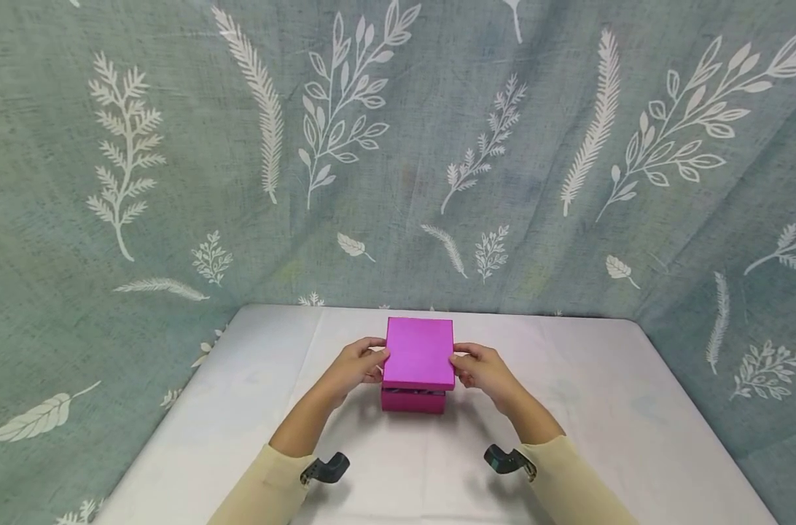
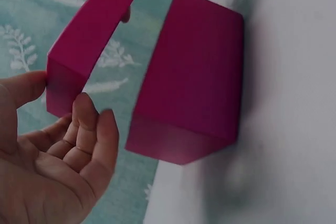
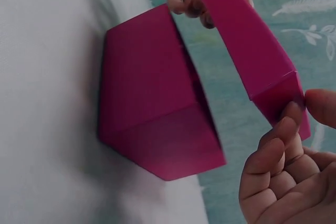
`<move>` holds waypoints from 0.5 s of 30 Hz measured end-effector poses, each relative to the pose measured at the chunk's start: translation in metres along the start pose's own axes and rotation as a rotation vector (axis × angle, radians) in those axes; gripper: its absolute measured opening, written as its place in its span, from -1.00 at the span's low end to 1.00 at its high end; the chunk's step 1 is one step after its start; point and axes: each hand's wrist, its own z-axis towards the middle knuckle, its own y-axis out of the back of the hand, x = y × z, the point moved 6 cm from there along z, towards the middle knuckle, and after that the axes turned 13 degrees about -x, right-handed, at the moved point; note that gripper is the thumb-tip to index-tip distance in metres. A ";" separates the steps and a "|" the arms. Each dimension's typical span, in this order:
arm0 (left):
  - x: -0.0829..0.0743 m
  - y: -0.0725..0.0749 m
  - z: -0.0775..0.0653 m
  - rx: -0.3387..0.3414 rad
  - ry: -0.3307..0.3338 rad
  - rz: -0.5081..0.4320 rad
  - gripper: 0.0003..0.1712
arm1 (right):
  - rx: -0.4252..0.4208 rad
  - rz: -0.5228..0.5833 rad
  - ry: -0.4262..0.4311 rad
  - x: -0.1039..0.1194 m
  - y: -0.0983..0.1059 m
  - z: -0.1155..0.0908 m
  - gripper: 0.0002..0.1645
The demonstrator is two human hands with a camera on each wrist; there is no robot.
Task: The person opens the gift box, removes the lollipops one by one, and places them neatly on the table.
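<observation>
A square, bright pink box lid (image 1: 419,352) is held between two hands, above a matching pink box (image 1: 412,401) that stands on the table. The left hand (image 1: 355,368) pinches the lid's left side, thumb against fingers. On the opposite side, the right hand (image 1: 486,372) pinches the lid the same way. Both wrist views show a gap between the lid (image 2: 97,24) and the box (image 3: 152,77). In the head view the lid covers most of the box's opening; a thin strip of something dark and patterned shows beneath its front edge, too little to identify.
A white-covered table (image 1: 568,437) carries the box near its far edge. Behind and beside it hangs a grey-green curtain (image 1: 398,233) with white leaf prints. Dark wrist-worn devices (image 1: 329,468) stick out from both cream sleeves (image 1: 267,485).
</observation>
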 end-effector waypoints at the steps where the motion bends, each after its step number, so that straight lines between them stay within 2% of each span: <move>1: -0.003 -0.002 -0.002 0.007 -0.005 -0.008 -0.41 | -0.001 0.000 0.006 0.002 0.003 -0.002 -0.50; 6: -0.017 -0.013 -0.008 0.030 -0.042 -0.048 -0.44 | 0.002 0.017 0.031 0.013 0.019 -0.010 -0.46; 11: -0.020 -0.026 -0.009 -0.013 -0.070 -0.077 -0.49 | -0.027 0.071 0.041 0.011 0.034 -0.012 -0.45; 15: -0.025 -0.035 -0.012 -0.041 -0.102 -0.095 -0.49 | -0.040 0.102 0.034 0.008 0.039 -0.014 -0.43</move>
